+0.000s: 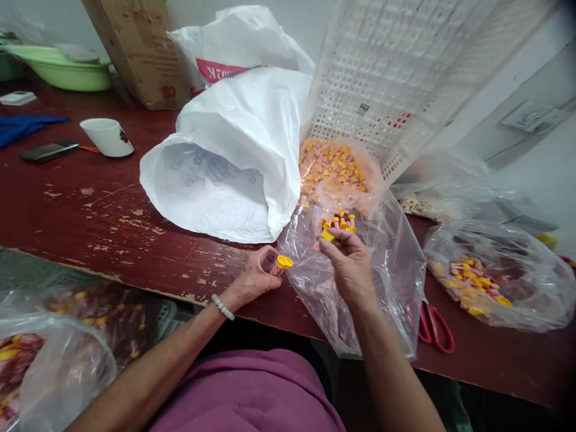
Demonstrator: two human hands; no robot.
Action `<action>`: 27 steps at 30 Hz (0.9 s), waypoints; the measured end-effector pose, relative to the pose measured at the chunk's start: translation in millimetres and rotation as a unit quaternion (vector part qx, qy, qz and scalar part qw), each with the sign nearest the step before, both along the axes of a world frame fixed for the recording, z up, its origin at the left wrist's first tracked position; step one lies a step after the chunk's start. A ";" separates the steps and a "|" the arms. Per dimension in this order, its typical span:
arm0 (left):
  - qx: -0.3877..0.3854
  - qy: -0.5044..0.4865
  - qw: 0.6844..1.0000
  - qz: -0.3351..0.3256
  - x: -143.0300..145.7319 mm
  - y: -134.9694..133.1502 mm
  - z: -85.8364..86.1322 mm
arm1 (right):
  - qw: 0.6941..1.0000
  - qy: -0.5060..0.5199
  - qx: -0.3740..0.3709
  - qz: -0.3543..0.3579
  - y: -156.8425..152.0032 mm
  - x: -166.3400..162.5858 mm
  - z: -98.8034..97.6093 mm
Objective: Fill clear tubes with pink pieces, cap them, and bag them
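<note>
My left hand point(256, 277) is closed around a small clear container with a yellow-topped, red-and-white patterned tube point(278, 267) at its mouth; whether the tube sits inside or beside it I cannot tell. A beaded bracelet circles that wrist. Between thumb and fingertips, my right hand point(353, 270) pinches a small yellow-capped tube point(327, 236), its patterned body partly hidden. Just beyond the right fingers, several similar tubes point(341, 222) lie on a clear plastic bag point(382, 264). Behind them is a large heap of yellow-capped pieces point(333, 165). To the left, a white sack point(243, 138) lies with its mouth facing me.
A white perforated crate point(364, 72) leans behind the heap. Red-handled scissors point(436, 329) and another bag of tubes point(517, 282) lie right. A white cup point(105, 137), phone point(49, 151), green basin point(67, 69) and cardboard box point(139, 54) stand left. Filled bags point(67, 366) sit below the table edge.
</note>
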State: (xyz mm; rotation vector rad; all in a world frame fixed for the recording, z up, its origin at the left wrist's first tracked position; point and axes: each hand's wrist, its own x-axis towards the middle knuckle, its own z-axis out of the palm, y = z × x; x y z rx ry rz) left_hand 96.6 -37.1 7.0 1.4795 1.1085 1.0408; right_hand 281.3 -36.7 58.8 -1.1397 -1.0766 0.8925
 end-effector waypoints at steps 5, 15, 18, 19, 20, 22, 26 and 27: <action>0.011 -0.018 0.999 -0.034 3.1 -2.6 -2.3 | 0.997 0.019 0.026 0.072 -13.3 -58.7 3.1; 0.029 0.024 0.999 -0.027 1.7 -2.7 3.2 | 0.951 -0.261 0.124 0.113 -24.9 -43.5 7.8; 0.025 0.009 0.999 -0.027 0.4 -2.1 2.9 | 0.945 -0.287 0.145 0.054 -28.2 -42.1 10.4; 0.020 -0.001 0.999 -0.027 -0.4 -1.5 2.6 | 0.936 -0.311 0.152 0.060 -29.9 -44.1 9.6; 0.015 -0.013 0.999 -0.025 -1.2 -0.7 2.4 | 0.923 -0.343 0.154 0.081 -31.7 -46.7 8.2; 0.010 -0.025 1.000 -0.016 -2.6 1.4 2.3 | 0.892 -0.403 0.148 0.139 -33.1 -50.0 4.8; -0.023 -0.008 1.000 -0.011 -2.9 4.5 5.5 | 0.894 -0.412 0.142 0.106 -16.6 -24.5 -3.7; -0.038 -0.016 0.999 -0.013 -2.8 4.3 7.1 | 0.898 -0.416 0.134 0.054 -8.6 -10.2 -7.1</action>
